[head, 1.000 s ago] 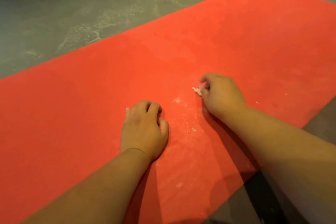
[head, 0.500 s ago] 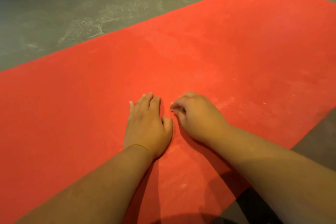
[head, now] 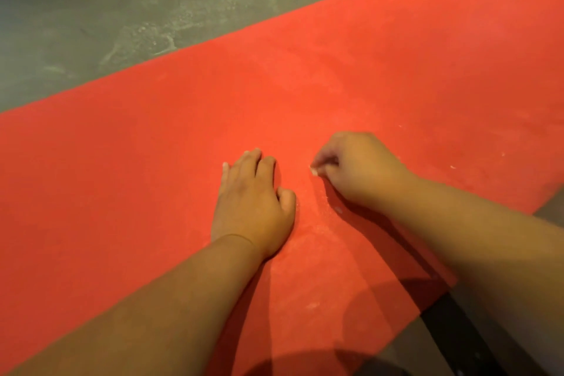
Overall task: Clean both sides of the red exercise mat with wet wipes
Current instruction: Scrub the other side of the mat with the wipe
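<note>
Grey floor (head: 122, 9) bordered the red mat (head: 152, 146). Left hand (head: 253, 201) pressed flat beside it; right hand (head: 357, 168), pinching a wipe scrap (head: 314, 171), had slid away again, so the scrubbing looked unfinished.

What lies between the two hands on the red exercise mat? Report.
Head view: only bare red exercise mat, faintly dusted white, between left hand and right hand, whose fingers pinch a small white scrap.

mat (head: 152, 168): cut off left, right | right hand (head: 360, 168): pinched bit (head: 313, 173) unidentifiable
</note>
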Demonstrator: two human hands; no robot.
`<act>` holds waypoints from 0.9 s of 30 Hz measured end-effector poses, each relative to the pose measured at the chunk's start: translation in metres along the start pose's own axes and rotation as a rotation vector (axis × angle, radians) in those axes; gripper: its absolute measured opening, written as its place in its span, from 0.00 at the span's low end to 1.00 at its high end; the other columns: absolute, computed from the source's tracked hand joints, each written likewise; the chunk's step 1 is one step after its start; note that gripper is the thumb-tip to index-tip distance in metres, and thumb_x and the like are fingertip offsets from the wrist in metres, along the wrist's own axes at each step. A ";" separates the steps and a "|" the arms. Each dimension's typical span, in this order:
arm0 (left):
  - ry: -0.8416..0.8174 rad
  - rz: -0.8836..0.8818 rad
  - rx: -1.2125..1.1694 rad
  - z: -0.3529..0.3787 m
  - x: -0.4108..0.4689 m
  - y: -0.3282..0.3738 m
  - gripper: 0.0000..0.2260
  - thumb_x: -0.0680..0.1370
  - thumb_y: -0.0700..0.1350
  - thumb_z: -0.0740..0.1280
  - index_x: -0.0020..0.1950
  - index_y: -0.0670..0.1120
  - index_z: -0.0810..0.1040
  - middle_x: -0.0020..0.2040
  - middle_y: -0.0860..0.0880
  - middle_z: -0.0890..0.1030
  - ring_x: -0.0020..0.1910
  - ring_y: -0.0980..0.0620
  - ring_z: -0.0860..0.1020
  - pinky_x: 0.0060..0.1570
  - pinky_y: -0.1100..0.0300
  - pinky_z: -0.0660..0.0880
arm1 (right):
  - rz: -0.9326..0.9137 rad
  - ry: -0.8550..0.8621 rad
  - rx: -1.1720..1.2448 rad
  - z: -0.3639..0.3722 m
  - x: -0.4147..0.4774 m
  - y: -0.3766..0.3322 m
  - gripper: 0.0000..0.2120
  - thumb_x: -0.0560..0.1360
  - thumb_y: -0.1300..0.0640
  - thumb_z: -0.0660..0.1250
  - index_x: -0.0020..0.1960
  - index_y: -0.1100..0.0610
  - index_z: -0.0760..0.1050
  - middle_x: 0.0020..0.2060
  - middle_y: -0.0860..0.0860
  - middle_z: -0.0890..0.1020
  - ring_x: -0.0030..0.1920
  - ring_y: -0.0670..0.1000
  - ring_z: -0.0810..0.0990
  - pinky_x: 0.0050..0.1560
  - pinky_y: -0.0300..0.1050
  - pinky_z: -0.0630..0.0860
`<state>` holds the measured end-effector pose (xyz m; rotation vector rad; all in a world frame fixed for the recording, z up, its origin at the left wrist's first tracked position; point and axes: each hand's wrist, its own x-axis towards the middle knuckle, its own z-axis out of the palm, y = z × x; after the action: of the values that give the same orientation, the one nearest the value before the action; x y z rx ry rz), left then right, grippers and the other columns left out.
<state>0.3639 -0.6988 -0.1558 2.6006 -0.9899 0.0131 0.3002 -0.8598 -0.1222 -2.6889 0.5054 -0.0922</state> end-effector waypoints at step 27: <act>0.006 -0.004 0.020 0.000 0.001 0.001 0.25 0.71 0.48 0.55 0.66 0.42 0.74 0.70 0.41 0.70 0.70 0.42 0.65 0.73 0.45 0.53 | 0.002 0.185 0.103 0.014 -0.072 0.007 0.09 0.71 0.59 0.64 0.43 0.55 0.83 0.40 0.53 0.78 0.44 0.55 0.78 0.45 0.47 0.74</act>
<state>0.3643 -0.7001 -0.1558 2.6185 -0.9876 0.0299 0.2332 -0.8342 -0.1374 -2.5920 0.5434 -0.3590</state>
